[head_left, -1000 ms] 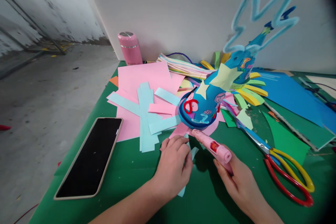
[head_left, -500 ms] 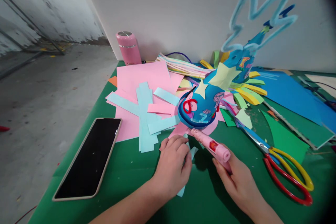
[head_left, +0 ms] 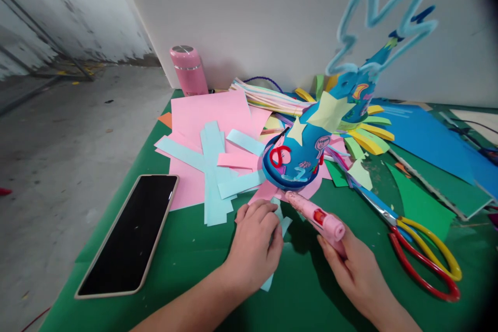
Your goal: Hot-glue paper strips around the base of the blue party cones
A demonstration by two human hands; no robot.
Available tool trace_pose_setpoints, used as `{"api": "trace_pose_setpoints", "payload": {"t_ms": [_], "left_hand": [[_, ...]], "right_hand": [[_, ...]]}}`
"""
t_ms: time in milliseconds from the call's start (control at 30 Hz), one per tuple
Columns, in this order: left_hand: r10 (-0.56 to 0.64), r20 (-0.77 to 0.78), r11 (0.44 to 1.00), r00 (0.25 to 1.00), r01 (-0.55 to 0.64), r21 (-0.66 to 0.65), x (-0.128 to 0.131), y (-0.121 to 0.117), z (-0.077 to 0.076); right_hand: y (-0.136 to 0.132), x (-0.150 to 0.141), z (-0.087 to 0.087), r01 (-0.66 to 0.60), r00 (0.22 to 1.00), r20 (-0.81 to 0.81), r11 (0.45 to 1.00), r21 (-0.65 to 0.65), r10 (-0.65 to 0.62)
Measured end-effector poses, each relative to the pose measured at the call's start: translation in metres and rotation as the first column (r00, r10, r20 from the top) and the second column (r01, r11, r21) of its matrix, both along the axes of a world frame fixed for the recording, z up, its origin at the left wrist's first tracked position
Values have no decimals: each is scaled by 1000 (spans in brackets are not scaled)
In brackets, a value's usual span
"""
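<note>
A blue paper cone hat (head_left: pixel 299 153) lies tilted on the table, with pale yellow stars, small drawings and a light blue fuzzy wire outline at its tip. My right hand (head_left: pixel 350 264) is closed around a pink glue gun (head_left: pixel 317 215), whose front end is close to the hat's rim. My left hand (head_left: pixel 257 241) is closed, its curled fingers pressing a pink paper strip (head_left: pixel 263 193) beside the rim; the fingertips are partly hidden. Light blue strips (head_left: pixel 268 282) lie under and beside this hand. More light blue paper strips (head_left: pixel 213 176) are spread left of the hat.
A phone (head_left: pixel 132 238) lies at the left and a pink flask (head_left: pixel 189 70) stands behind. Pink paper sheets (head_left: pixel 210 111) are under the strips. Red-and-yellow-handled scissors (head_left: pixel 424 264) lie right, near blue card (head_left: pixel 428 137). Behind stands another decorated cone (head_left: pixel 363 96) with yellow and green strips.
The view has shifted very slightly. Both hands, the glue gun and the hat keep nearly the same places.
</note>
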State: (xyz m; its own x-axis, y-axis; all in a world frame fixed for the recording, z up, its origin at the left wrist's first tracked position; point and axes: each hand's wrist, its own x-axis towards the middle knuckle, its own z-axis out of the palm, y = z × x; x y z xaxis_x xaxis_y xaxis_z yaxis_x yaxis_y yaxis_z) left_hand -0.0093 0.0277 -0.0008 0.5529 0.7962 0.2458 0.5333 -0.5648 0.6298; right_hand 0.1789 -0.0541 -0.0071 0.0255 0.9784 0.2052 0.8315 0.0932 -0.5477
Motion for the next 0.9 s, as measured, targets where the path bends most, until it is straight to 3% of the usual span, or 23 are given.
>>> {"api": "trace_pose_setpoints", "payload": {"t_ms": [900], "left_hand": [[8, -14, 1000, 1000, -8, -13, -1, -1, 1]], "right_hand": [[-5, 1, 4, 18, 999, 28, 999, 42, -19]]}}
